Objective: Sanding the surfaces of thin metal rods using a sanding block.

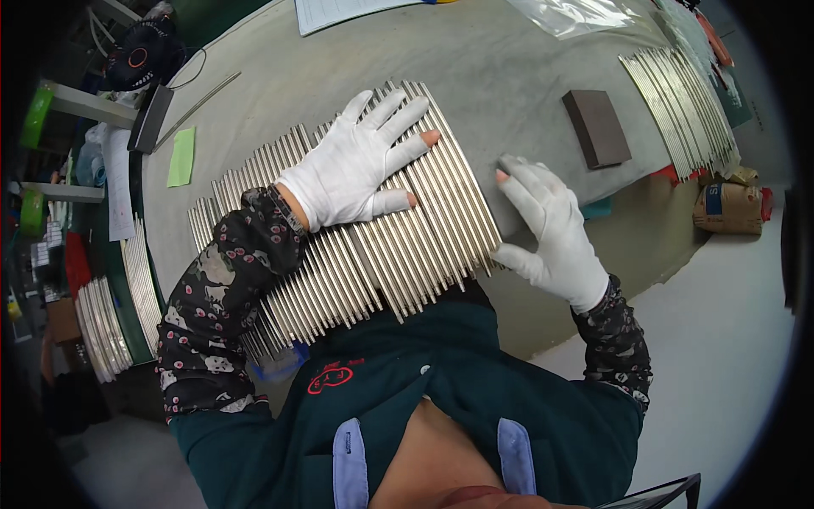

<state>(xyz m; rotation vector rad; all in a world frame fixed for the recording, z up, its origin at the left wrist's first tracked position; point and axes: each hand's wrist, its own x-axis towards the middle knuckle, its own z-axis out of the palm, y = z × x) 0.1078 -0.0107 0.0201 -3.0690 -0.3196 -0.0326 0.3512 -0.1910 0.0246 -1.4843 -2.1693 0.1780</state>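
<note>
A grey tabletop [509, 76] carries metal rods [398, 250], too many to count, at its near edge. The left hand [352, 165] lies spread atop them, rods beneath its fingers; the right hand [549, 233], fingers parted, has its thumb at their right edge, contact unclear. Further off lie one dark block [597, 129], one green slip [181, 158] and one plastic bag [581, 15], contents unclear.

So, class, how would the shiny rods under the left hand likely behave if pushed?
The rods are probably stiff, since they look metallic and show no kinks. Seemingly round and laid side by side, they may roll against one another. Their shine suggests smoothness, so they could slip under the gloved left hand.
</note>
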